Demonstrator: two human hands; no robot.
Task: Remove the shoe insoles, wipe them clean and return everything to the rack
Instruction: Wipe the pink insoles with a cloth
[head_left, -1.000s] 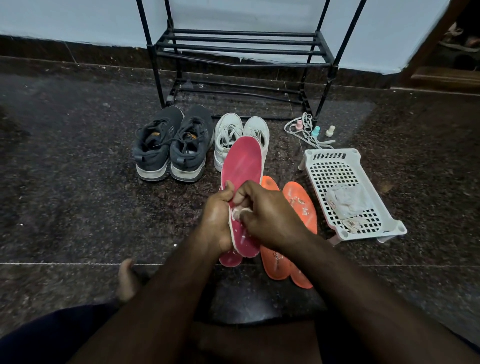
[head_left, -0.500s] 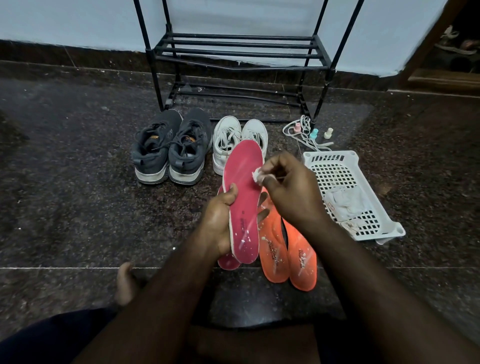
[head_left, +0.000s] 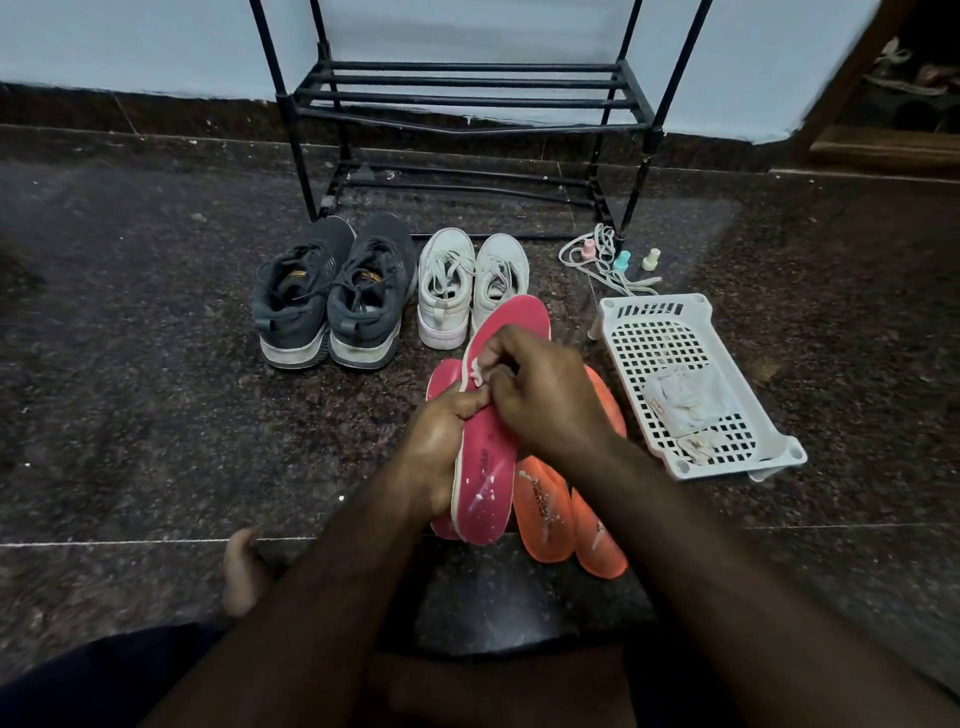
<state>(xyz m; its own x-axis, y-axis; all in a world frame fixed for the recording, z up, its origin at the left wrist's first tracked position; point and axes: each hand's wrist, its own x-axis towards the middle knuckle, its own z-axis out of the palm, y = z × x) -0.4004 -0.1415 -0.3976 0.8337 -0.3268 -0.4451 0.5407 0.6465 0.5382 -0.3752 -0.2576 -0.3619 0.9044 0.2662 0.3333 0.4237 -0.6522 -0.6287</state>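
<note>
My left hand (head_left: 439, 441) grips a pink insole (head_left: 485, 467) by its left edge and holds it tilted above the floor. My right hand (head_left: 540, 395) presses a small white wipe (head_left: 479, 370) against the insole's middle. A second pink insole (head_left: 442, 379) lies flat under it. Two orange insoles (head_left: 545, 514) lie on the floor to the right, speckled with white bits. A dark grey pair of sneakers (head_left: 332, 301) and a white pair (head_left: 470, 283) stand in front of the black metal shoe rack (head_left: 467, 98).
A white perforated plastic basket (head_left: 691, 332) with crumpled wipes sits at the right. White laces and three small pastel bottles (head_left: 621, 260) lie by the rack's right leg. My bare foot (head_left: 244, 566) rests on the dark stone floor at lower left.
My right hand has moved the wipe from the insole's lower part up toward the toe, then back down to its middle. The left hand keeps its hold.
</note>
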